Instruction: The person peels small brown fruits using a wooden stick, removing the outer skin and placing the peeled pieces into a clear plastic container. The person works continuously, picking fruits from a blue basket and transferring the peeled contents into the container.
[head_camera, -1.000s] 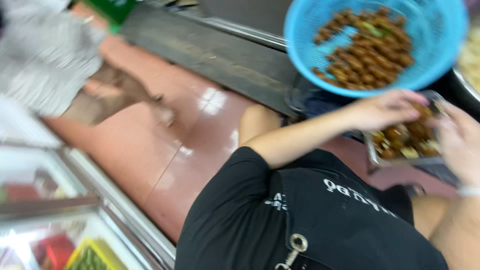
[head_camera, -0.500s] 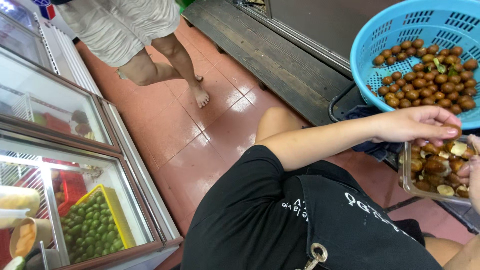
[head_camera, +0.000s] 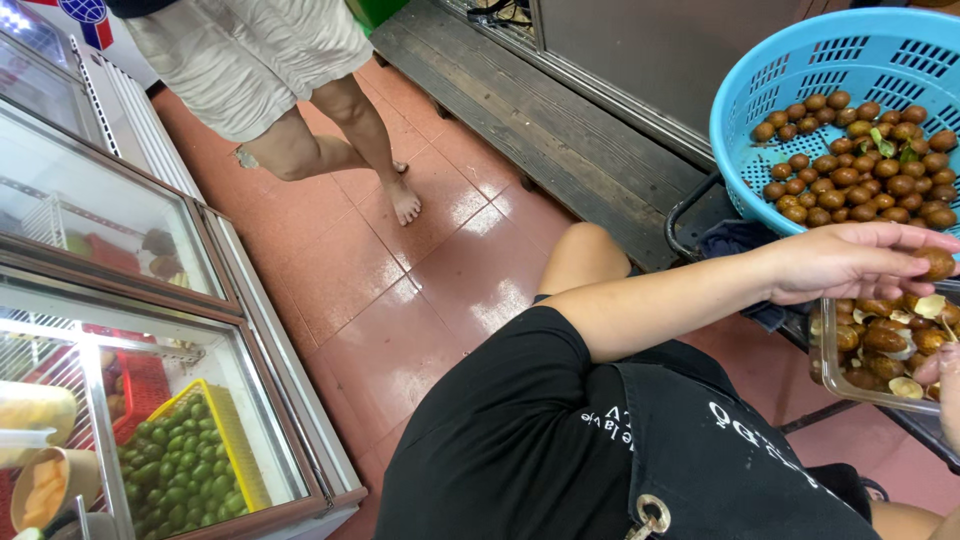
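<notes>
My left hand reaches across to the right and pinches a round brown fruit at its fingertips. It hovers just above a clear plastic tub filled with brown fruits and pale shell pieces. Above the tub sits a blue plastic basket holding many of the same brown fruits and a few green leaves. Only a sliver of my right hand shows at the right edge beside the tub; its fingers are hidden. I wear a black shirt and apron.
Another person stands barefoot on the red tiled floor. A glass-topped chest freezer runs along the left, with a yellow crate of green fruits inside. A dark wooden bench crosses behind my knee.
The view has swung and steadied, bringing the freezer into sight on the left. The standing person has stepped further along the floor. My left hand stays over the tub.
</notes>
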